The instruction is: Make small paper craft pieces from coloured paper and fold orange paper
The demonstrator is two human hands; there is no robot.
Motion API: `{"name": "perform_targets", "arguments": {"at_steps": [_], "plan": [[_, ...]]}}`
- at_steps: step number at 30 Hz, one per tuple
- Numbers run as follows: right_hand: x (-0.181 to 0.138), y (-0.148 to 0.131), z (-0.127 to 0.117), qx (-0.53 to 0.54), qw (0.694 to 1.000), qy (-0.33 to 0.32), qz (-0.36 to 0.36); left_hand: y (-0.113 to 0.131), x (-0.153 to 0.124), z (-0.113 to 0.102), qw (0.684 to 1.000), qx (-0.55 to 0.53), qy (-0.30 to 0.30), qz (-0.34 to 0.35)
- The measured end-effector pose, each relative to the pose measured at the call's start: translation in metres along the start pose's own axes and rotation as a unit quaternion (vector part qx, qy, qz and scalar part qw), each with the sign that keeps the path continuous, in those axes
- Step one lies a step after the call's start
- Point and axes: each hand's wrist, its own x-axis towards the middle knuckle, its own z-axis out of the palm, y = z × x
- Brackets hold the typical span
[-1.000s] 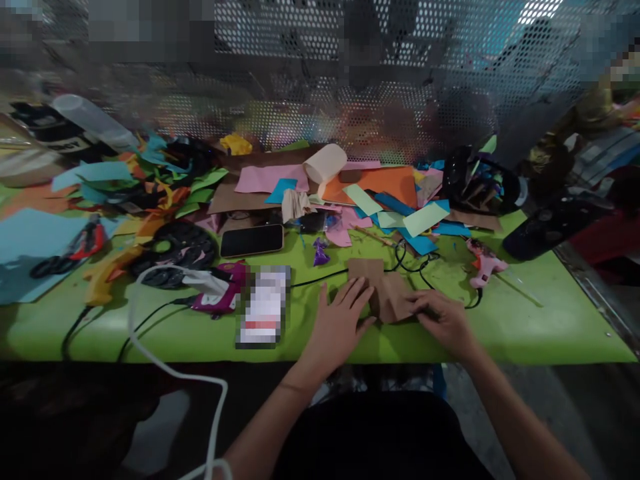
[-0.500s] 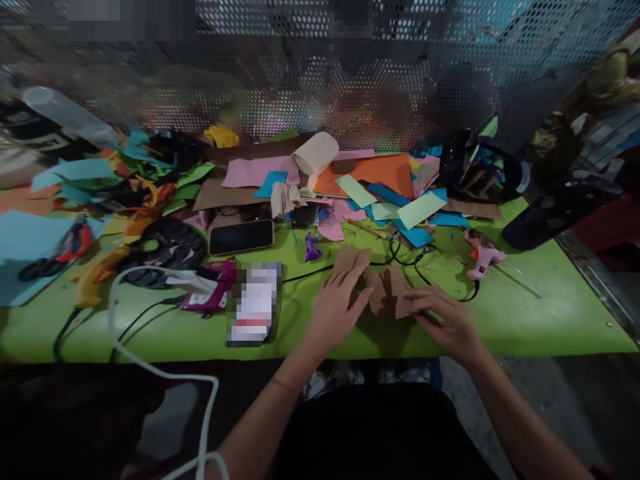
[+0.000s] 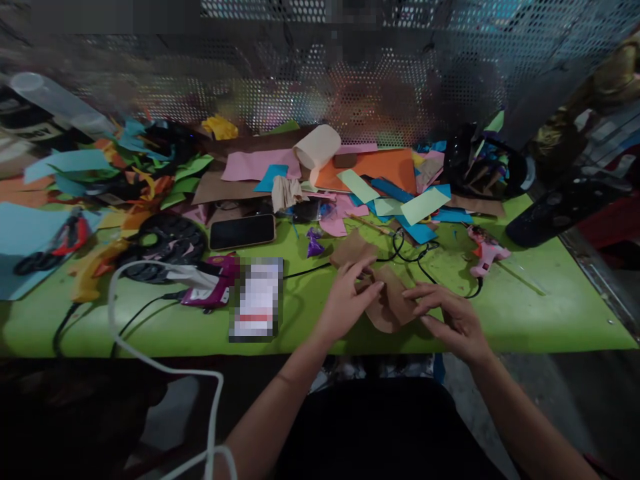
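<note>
A folded piece of brown paper lies between my two hands at the front of the green table, its lower edge curving outward. My left hand grips its left side, thumb on top and the fingers curled over it. More brown paper shows past the left fingertips; whether it belongs to the same piece is hidden by the hand. On the right, fingers and thumb of my right hand close on the paper's right edge. Just beyond the hands lies a small purple paper twist.
A pink glue gun lies to the right, a yellow one to the left. Left of my hands are a phone, a dark phone and a magenta power strip with cords. Coloured paper scraps cover the back.
The brown paper between my hands has turned and bent, its lower edge now rounded. Both hands have shifted slightly right, and the left fingers have curled in more.
</note>
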Motion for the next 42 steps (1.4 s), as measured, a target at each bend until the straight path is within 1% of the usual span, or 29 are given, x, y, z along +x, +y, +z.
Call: {"name": "perform_targets", "arguments": {"at_steps": [2, 4, 6, 9, 12, 15, 17, 20, 24, 27, 29, 30, 31, 33, 35, 38, 42], "plan": [[0.002, 0.000, 0.004, 0.009, 1.000, 0.023, 0.011, 0.000, 0.000, 0.002, 0.998, -0.059, -0.028, -0.017], [0.004, 0.000, 0.010, 0.009, 0.998, 0.059, 0.028, -0.001, 0.000, 0.005, 0.992, -0.107, -0.039, -0.048], [0.006, 0.002, 0.015, 0.005, 0.994, 0.097, 0.048, -0.002, 0.000, 0.007, 0.989, -0.130, -0.032, -0.070], [0.007, 0.008, 0.021, 0.018, 0.986, 0.130, 0.099, -0.002, 0.000, 0.009, 0.985, -0.156, -0.027, -0.071], [0.008, 0.015, 0.024, 0.045, 0.977, 0.129, 0.163, -0.002, -0.001, 0.008, 0.984, -0.165, -0.026, -0.067], [0.009, 0.019, 0.025, 0.086, 0.967, 0.111, 0.211, -0.002, -0.001, 0.004, 0.987, -0.149, -0.017, -0.063], [0.011, 0.019, 0.025, 0.107, 0.964, 0.096, 0.225, -0.004, -0.002, 0.002, 0.989, -0.136, -0.008, -0.058], [0.014, 0.018, 0.025, 0.123, 0.964, 0.063, 0.228, -0.009, -0.003, 0.000, 0.992, -0.116, 0.017, -0.048], [0.014, 0.017, 0.026, 0.127, 0.964, 0.042, 0.229, -0.014, -0.006, -0.002, 0.998, -0.055, 0.040, -0.011], [0.013, 0.017, 0.026, 0.060, 0.974, 0.044, 0.215, -0.014, -0.014, -0.004, 0.996, 0.056, 0.062, 0.041], [0.013, 0.017, 0.025, 0.004, 0.979, 0.042, 0.198, -0.013, -0.021, -0.004, 0.978, 0.162, 0.094, 0.096], [0.012, 0.017, 0.025, -0.020, 0.981, 0.039, 0.188, -0.012, -0.026, -0.004, 0.962, 0.214, 0.110, 0.130], [0.013, 0.018, 0.025, -0.042, 0.982, 0.034, 0.179, -0.011, -0.031, -0.004, 0.947, 0.257, 0.112, 0.159], [0.013, 0.019, 0.025, -0.079, 0.983, 0.026, 0.163, -0.010, -0.039, -0.002, 0.925, 0.313, 0.080, 0.200], [0.014, 0.021, 0.027, -0.110, 0.982, 0.025, 0.150, -0.008, -0.045, -0.001, 0.913, 0.345, 0.019, 0.219], [0.017, 0.024, 0.029, -0.137, 0.981, 0.025, 0.136, -0.008, -0.050, 0.000, 0.898, 0.380, -0.053, 0.215], [0.019, 0.026, 0.032, -0.151, 0.981, 0.011, 0.124, -0.009, -0.051, -0.002, 0.879, 0.419, -0.096, 0.205]]}}
